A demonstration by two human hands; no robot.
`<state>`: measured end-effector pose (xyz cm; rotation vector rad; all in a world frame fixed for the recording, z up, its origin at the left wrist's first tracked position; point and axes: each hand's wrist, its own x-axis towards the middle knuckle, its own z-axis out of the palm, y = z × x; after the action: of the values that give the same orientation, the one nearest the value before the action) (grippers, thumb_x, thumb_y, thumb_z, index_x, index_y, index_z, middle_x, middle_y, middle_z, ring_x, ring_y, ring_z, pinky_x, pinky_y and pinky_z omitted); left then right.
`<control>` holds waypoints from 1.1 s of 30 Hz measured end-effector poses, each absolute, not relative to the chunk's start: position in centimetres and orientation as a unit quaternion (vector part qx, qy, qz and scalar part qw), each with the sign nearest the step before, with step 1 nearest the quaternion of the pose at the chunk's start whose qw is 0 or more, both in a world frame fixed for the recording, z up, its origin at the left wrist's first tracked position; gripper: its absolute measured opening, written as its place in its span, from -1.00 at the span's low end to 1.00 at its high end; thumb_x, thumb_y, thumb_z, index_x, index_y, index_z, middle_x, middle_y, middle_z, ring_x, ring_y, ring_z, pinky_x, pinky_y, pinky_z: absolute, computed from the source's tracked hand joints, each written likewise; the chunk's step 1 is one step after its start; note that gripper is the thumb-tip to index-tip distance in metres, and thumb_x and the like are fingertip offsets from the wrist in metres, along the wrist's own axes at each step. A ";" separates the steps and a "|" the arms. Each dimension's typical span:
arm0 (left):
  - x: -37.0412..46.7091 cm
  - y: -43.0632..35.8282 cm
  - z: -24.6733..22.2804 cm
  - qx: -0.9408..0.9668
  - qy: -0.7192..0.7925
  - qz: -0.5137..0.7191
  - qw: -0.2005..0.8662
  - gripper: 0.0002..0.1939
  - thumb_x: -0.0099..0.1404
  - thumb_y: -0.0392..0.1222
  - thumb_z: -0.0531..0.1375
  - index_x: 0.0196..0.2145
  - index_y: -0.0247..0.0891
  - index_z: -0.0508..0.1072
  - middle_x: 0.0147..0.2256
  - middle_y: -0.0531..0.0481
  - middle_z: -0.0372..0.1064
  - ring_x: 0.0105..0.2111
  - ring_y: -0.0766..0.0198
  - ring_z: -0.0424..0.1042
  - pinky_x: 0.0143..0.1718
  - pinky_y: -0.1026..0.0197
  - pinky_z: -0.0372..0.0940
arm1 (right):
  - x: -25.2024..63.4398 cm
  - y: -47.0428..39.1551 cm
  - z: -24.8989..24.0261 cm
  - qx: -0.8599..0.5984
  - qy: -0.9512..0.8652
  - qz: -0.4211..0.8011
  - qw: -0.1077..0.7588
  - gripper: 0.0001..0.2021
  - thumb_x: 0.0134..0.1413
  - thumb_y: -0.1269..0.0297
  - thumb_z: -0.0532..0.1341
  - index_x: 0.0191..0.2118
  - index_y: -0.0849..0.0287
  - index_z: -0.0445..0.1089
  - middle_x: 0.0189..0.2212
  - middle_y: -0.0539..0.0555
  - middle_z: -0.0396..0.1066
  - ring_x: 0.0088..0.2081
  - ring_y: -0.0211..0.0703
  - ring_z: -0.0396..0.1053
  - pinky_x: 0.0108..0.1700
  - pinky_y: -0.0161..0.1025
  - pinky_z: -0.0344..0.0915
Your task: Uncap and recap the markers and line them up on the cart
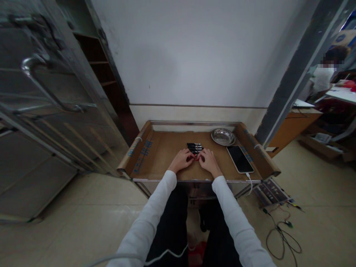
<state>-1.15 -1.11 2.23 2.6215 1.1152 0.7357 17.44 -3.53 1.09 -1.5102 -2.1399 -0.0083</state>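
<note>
Several slim black stick-like pieces [194,145] with silvery markings lie side by side on the cardboard-lined tray top [167,148]. Just in front of them, my left hand [182,160] and my right hand [209,162] come together with fingertips pinched. Between the fingertips a dark piece with a bit of red shows. It is too small and too covered by the fingers to name. Both hands rest low, close to the cardboard.
A round metal dish [223,137] sits at the back right. Near it lies a phone [240,158] with a white cable [250,183] hanging over the front edge. Rolled cardboard sides [256,150] flank the tray. Black wires [283,237] lie on the floor; a person [324,76] is at far right.
</note>
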 end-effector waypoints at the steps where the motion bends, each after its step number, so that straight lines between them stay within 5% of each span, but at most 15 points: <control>1: -1.2 -1.2 2.2 0.887 0.376 0.250 0.100 -0.86 0.22 -0.24 0.13 -0.28 -0.18 0.47 -0.24 -0.06 0.38 -0.19 0.18 0.34 -0.11 0.13 0.19 | 17.4 -3.6 1.1 -0.559 -0.789 -0.002 0.256 -0.85 0.04 0.43 0.08 -0.37 0.11 0.38 -0.27 0.07 0.34 -0.17 -0.10 0.22 -0.13 -0.20 0.09; 17: -1.8 -1.6 1.4 0.863 0.395 0.290 0.125 -0.82 0.28 -0.24 0.12 -0.15 -0.21 0.40 -0.26 -0.02 0.43 -0.21 0.24 0.38 -0.11 0.16 0.23 | 17.2 -4.0 1.3 -0.589 -0.760 -0.010 0.273 -0.88 0.10 0.32 0.10 -0.27 0.12 0.36 -0.18 0.12 0.30 -0.13 -0.05 0.20 -0.08 -0.14 0.08; 25: -0.6 0.8 0.4 0.793 0.437 0.423 -0.019 -0.84 0.35 -0.25 0.03 -0.13 -0.25 0.31 -0.21 -0.08 0.41 -0.18 0.22 0.41 -0.14 0.16 0.30 | 16.9 -2.5 1.1 -0.606 -0.714 -0.117 0.332 -0.78 0.26 0.31 0.00 -0.13 0.15 0.37 -0.16 0.15 0.36 -0.13 -0.07 0.23 -0.09 -0.17 0.07; 33: 0.4 1.7 0.2 0.820 0.390 0.417 -0.033 -0.80 0.39 -0.19 -0.02 -0.11 -0.27 0.31 -0.21 -0.09 0.43 -0.21 0.23 0.42 -0.14 0.14 0.34 | 15.5 -1.4 1.0 -0.568 -0.737 -0.125 0.345 -0.75 0.30 0.34 -0.04 -0.15 0.16 0.38 -0.24 0.11 0.44 -0.16 -0.12 0.27 -0.07 -0.18 0.03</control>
<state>0.42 1.75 0.23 2.6323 1.2503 1.3387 15.46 -1.38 0.95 -1.4751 -1.9135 -0.3246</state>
